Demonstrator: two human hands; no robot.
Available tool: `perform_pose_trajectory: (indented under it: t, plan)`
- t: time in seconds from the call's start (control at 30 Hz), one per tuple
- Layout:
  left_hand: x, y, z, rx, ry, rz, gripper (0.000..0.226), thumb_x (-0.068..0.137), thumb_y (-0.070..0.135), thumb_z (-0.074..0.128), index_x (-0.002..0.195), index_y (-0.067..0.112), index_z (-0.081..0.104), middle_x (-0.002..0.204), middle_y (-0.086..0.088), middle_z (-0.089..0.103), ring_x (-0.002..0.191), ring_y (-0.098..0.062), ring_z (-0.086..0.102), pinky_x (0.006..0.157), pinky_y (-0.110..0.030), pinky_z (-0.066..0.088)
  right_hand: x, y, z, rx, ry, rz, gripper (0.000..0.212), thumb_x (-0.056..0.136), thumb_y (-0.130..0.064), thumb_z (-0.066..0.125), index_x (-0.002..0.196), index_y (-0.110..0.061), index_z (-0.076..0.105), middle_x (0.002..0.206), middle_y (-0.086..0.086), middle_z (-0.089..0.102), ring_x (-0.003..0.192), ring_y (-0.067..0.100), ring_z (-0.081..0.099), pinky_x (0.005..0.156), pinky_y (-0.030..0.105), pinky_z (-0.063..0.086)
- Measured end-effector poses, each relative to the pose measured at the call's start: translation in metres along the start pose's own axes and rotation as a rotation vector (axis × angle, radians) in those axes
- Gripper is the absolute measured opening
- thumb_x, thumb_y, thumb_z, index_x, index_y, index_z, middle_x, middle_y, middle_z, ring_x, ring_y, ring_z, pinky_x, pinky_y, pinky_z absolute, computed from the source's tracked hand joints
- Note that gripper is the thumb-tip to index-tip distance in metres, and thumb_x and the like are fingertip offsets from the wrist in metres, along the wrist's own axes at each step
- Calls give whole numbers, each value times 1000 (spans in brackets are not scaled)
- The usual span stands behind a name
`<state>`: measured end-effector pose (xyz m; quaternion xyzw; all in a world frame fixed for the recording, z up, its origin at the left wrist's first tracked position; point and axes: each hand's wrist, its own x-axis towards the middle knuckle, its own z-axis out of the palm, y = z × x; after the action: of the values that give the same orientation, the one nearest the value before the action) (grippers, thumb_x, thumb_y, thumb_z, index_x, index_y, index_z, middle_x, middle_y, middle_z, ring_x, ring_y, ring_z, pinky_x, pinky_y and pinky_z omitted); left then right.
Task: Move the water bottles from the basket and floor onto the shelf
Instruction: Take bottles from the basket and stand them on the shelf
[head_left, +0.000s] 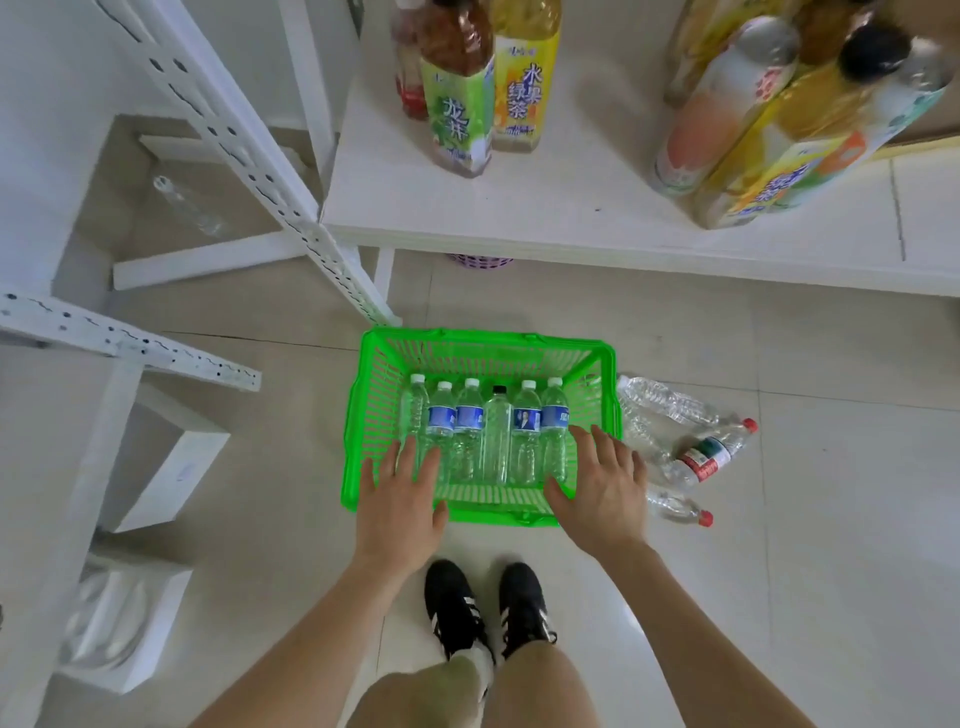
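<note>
Grip: left hand (402, 499) & right hand (605, 491) both spread wide, holding nothing, over near rim of basket (488, 340). Six water bottles (496, 441) lie just ahead, caps away; floor bottles (706, 457) nearer right hand.

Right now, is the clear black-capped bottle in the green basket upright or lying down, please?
Lying down: the clear black-capped plastic bottle shows its whole side from above, cap toward the white shelf.
</note>
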<state>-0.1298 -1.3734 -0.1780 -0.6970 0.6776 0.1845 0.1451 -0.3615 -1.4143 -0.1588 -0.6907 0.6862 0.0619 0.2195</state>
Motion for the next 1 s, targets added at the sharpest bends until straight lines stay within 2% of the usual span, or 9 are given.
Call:
perform_pose_trajectory:
  t: [0.2, 0.3, 0.47, 0.63, 0.7, 0.8, 0.93, 1.0]
  plan:
    - [77, -12, 90, -83, -37, -38, 71, 91, 48, 52, 151, 23, 25, 159, -12, 25, 146, -30, 23, 117, -53, 21, 79, 12, 92, 27, -30, 15, 71, 84, -47, 60, 143, -13, 41, 147, 13, 44, 134, 33, 40, 111, 52, 27]
    - [116, -20, 134, -117, -13, -59, 71, 91, 50, 52, 150, 21, 28, 156, -13, 31, 143, -30, 30, 116, -52, 27, 118, 17, 140, 45, -22, 16, 69, 83, -47, 62, 140, -11, 44, 140, 13, 50, 128, 34, 45, 109, 53, 32]
    - [179, -30, 197, -146, 6, -96, 70, 93, 54, 45, 151, 23, 22, 155, -9, 31, 142, -26, 31, 117, -49, 26, 175, 25, 210, 83, -9, 20, 69, 81, -46, 65, 137, -10, 48, 132, 10, 57, 121, 34, 51, 105, 51, 37]
    - [228, -36, 245, -162, 47, -83, 73, 92, 54, 47, 151, 22, 20, 151, -7, 38, 139, -25, 35, 116, -49, 29, 218, 36, 259, 99, -32, 56, 68, 85, -46, 61, 140, -10, 43, 133, 11, 55, 124, 33, 48, 107, 49, 34]
    - [243, -37, 258, -147, 68, -69, 72, 91, 54, 45, 150, 20, 22, 149, -6, 41, 138, -25, 37, 115, -48, 28, 230, 42, 273, 119, -47, 65, 70, 83, -39, 65, 142, -10, 39, 135, 11, 53, 127, 33, 45, 107, 49, 32]
    - [258, -41, 275, -140, 87, -66, 72, 92, 55, 41, 150, 16, 25, 150, -7, 42, 141, -24, 34, 117, -50, 22, 242, 50, 287, 164, -75, 75, 78, 78, -25, 70, 145, -11, 33, 136, 11, 51, 130, 33, 40, 113, 53, 24]
    - [274, -46, 289, -106, 81, -59, 79, 89, 60, 42, 150, 12, 25, 155, -6, 36, 147, -20, 23, 118, -55, 7, 255, 56, 304, 117, -5, 38, 74, 83, -45, 65, 144, -14, 35, 130, 8, 57, 128, 28, 45, 115, 51, 16]
    - [284, -48, 291, -74, 62, -52, 86, 86, 65, 42, 151, 13, 23, 156, -6, 33, 148, -19, 19, 116, -57, -1, 262, 61, 311, 149, 30, 33, 73, 84, -48, 64, 142, -14, 37, 127, 10, 59, 126, 29, 46, 114, 50, 15]
